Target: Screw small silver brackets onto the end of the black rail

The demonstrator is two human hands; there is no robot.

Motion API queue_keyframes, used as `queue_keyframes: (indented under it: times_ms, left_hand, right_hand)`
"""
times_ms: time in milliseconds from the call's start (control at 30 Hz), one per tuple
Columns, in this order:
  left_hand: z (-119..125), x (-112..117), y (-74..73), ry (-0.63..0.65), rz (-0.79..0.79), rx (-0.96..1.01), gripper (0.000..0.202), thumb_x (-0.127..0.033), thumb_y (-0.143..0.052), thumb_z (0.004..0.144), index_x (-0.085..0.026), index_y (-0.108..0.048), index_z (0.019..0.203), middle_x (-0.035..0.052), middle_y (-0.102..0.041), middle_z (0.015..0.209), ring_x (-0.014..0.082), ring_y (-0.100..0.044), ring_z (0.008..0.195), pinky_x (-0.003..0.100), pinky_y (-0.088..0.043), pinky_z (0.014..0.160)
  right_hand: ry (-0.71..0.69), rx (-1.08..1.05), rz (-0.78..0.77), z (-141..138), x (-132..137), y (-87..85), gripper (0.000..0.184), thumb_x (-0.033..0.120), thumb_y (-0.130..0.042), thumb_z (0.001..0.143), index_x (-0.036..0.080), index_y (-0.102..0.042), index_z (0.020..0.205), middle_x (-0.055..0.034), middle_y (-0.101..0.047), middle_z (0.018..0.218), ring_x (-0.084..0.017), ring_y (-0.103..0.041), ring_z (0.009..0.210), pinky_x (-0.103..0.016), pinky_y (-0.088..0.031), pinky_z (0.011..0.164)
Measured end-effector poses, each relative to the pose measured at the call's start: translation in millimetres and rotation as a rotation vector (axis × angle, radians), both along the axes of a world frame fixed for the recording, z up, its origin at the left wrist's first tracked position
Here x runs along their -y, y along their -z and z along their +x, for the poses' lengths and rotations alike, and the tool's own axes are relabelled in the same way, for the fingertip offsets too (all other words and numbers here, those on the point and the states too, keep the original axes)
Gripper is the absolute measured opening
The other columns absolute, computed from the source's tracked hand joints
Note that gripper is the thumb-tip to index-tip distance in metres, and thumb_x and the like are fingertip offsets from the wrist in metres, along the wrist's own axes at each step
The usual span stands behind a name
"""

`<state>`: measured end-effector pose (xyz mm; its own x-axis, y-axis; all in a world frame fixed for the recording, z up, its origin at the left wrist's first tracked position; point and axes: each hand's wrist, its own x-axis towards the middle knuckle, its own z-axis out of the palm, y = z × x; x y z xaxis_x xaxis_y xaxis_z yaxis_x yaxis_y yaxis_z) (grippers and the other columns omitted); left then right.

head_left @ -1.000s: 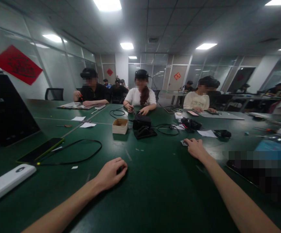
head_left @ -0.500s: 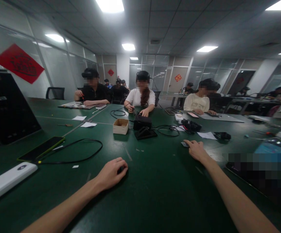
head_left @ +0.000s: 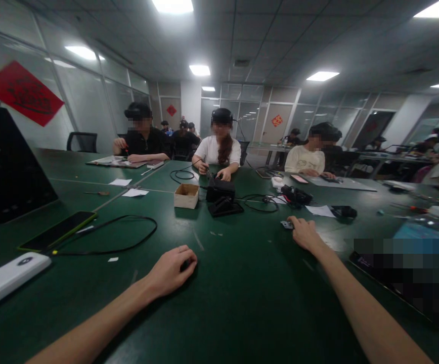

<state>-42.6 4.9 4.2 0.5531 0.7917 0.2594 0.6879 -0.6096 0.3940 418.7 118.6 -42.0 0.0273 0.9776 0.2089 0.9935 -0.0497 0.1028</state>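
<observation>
My left hand rests on the green table with its fingers curled in towards the thumb. A dark patch shows between thumb and fingers; whether it is a small object or shadow I cannot make out. Farther forward, my right hand has its fingertips on a small flat grey piece lying at the table surface. The piece sticks out to the left of the fingers, and its rest is covered by them.
Ahead stand an open cardboard box and a black device, handled by a person opposite. At left lie a phone, a black cable and a white power bank. A dark screen-like object is at right.
The view has turned a little, so most things sit slightly farther left. Both hands keep nearly the same pose and place on the table.
</observation>
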Motion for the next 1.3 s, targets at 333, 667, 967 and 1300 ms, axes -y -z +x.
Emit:
queue_keyframes:
  times_ms: [333,667,967,1300]
  left_hand:
    - [0.3,0.7,-1.4,-0.007,-0.007,-0.014,0.020,-0.025,-0.044,0.088,-0.016,-0.062,0.086,0.0048,-0.060,0.084,0.0159,-0.056,0.073,0.025,-0.044,0.066]
    - [1.1,1.0,-2.6,-0.004,-0.013,-0.006,0.022,-0.026,-0.044,0.088,-0.016,-0.063,0.085,0.0055,-0.060,0.084,0.0167,-0.056,0.073,0.026,-0.045,0.064]
    - [-0.6,-0.7,1.6,0.014,0.011,-0.009,0.020,-0.025,-0.044,0.088,-0.017,-0.062,0.086,0.0046,-0.060,0.084,0.0159,-0.056,0.074,0.025,-0.044,0.066]
    - [0.5,-0.9,-0.9,0.015,-0.003,-0.015,0.022,-0.026,-0.043,0.088,-0.016,-0.062,0.087,0.0054,-0.060,0.084,0.0168,-0.057,0.074,0.027,-0.045,0.066]
  right_hand:
    - [-0.003,-0.023,-0.007,0.0,0.5,-1.7,0.058,0.014,-0.039,0.081,0.017,-0.038,0.138,-0.0162,-0.055,0.120,-0.029,-0.046,0.107,-0.044,-0.027,0.092]
    - [0.053,-0.127,0.011,-7.6,6.3,-6.5,0.057,0.013,-0.034,0.082,0.018,-0.034,0.139,-0.0157,-0.051,0.122,-0.029,-0.044,0.114,-0.043,-0.029,0.093]
    - [0.383,-0.286,0.003,10.8,11.3,-15.5,0.071,0.053,-0.048,0.076,0.013,-0.040,0.134,-0.0248,-0.043,0.127,-0.043,-0.040,0.117,-0.052,-0.035,0.088]
    - [0.408,-0.396,-0.026,24.7,8.9,-5.7,0.076,0.064,-0.051,0.072,0.013,-0.043,0.127,-0.0223,-0.047,0.125,-0.038,-0.045,0.117,-0.045,-0.040,0.087]
